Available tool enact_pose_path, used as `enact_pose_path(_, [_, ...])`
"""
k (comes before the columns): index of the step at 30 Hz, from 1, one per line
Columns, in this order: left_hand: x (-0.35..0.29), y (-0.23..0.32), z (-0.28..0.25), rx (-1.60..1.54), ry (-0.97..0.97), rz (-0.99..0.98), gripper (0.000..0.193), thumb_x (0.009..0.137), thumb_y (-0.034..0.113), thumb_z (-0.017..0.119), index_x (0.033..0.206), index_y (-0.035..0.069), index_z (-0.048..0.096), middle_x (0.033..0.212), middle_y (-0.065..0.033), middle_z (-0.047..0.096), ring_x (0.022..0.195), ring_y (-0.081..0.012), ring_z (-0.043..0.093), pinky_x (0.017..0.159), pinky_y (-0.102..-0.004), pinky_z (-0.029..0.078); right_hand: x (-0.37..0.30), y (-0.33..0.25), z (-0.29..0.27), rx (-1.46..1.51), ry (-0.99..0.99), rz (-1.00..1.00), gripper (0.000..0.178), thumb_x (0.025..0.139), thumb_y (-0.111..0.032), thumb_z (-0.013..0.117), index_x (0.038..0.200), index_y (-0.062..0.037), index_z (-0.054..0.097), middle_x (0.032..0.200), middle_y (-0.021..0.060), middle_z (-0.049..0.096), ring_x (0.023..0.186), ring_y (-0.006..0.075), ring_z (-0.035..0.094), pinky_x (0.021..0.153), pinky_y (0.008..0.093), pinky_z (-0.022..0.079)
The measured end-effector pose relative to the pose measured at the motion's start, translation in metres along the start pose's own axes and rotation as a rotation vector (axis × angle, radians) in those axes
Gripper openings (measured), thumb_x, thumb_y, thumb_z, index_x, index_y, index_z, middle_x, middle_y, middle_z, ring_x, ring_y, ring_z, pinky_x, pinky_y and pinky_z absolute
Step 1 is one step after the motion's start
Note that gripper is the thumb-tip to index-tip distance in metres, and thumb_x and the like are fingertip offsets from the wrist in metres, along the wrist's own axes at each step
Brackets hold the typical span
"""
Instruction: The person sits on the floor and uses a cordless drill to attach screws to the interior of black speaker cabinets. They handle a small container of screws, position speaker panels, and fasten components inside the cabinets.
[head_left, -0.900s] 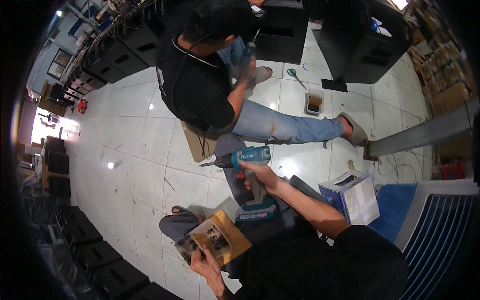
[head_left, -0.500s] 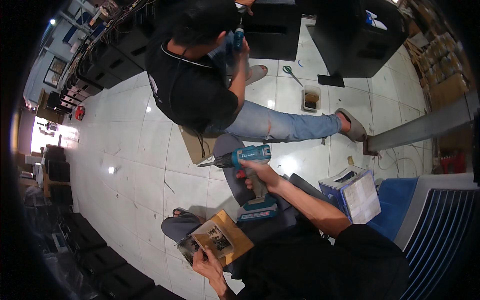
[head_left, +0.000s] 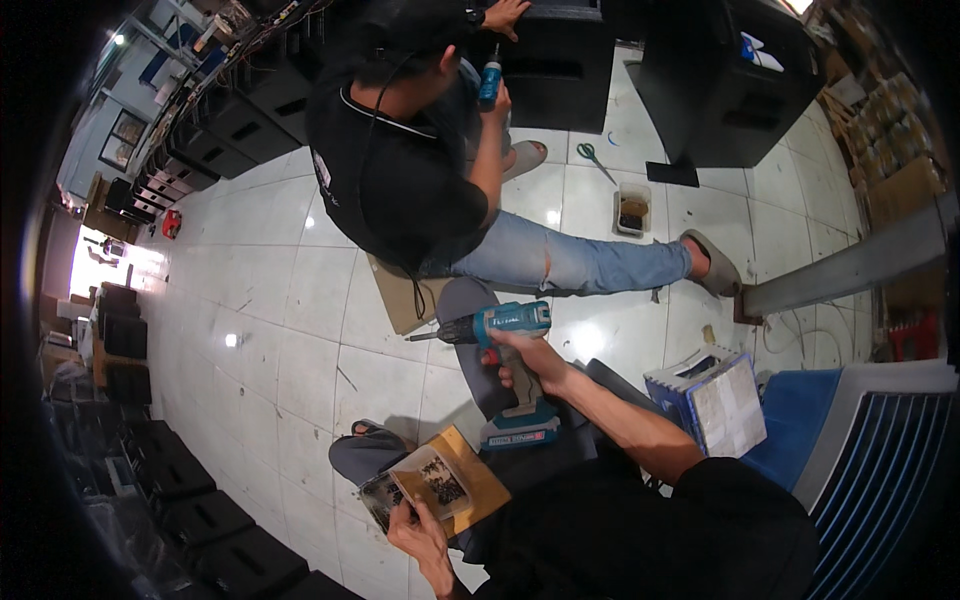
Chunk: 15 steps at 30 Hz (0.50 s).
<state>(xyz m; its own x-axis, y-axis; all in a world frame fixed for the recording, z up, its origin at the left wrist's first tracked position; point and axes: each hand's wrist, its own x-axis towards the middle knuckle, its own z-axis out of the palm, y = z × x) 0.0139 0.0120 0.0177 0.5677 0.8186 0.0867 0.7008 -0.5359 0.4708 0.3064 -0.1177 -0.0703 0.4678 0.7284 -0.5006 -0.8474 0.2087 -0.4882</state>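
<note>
My right hand (head_left: 520, 362) is wrapped round the handle of a teal and black cordless drill (head_left: 512, 318), a finger by its red trigger. The drill lies on its side above my lap, its long bit pointing left. Lower left, my left hand (head_left: 420, 535) grips the near edge of a pale plastic tub (head_left: 456, 507), thumb and fingers bent over it. Small dark pieces, like screws, lie in the tub; they are too small to tell exactly. A yellow-brown board (head_left: 487, 493) is around and under the tub, close to my knee.
A co-worker (head_left: 400, 170) in black sits ahead, holding a small teal driver (head_left: 490, 85) near a black cabinet (head_left: 565, 80). Green scissors (head_left: 590, 155) and another tub (head_left: 620, 222) lie on the tiles. A blue-white box (head_left: 725, 405), a metal post (head_left: 850, 275) and black cabinets (head_left: 165, 455) stand around.
The whole view has shifted slightly right and down. The co-worker's far hand now lies spread on the cabinet, and their driver shows lower. My hands keep their holds.
</note>
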Motion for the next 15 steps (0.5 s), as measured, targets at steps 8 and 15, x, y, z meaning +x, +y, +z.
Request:
enact_pose_path(8, [-0.001, 0.001, 0.001, -0.012, 0.039, -0.009, 0.018, 0.078, 0.005, 0.063, 0.090, -0.008, 0.067, 0.069, -0.0214, 0.059, 0.057, -0.0355, 0.057, 0.053, -0.0422, 0.043, 0.001, 0.001, 0.004, 0.017, 0.014, 0.018, 0.033, 0.088, -0.036, 0.064, 0.100, -0.0070, 0.054, 0.085, 0.0083, 0.064, 0.054, 0.0114, 0.055, 0.047, 0.0266, 0.049])
enact_pose_path(15, [0.001, 0.013, -0.004, 0.033, 0.026, 0.001, 0.017, 0.081, 0.007, 0.061, 0.086, -0.009, 0.066, 0.067, -0.0197, 0.058, 0.058, -0.0299, 0.057, 0.055, -0.0397, 0.043, 0.005, 0.005, -0.001, 0.073, 0.062, 0.103, 0.037, 0.089, -0.036, 0.065, 0.108, -0.0055, 0.053, 0.089, 0.0118, 0.063, 0.056, 0.0135, 0.053, 0.049, 0.0299, 0.047])
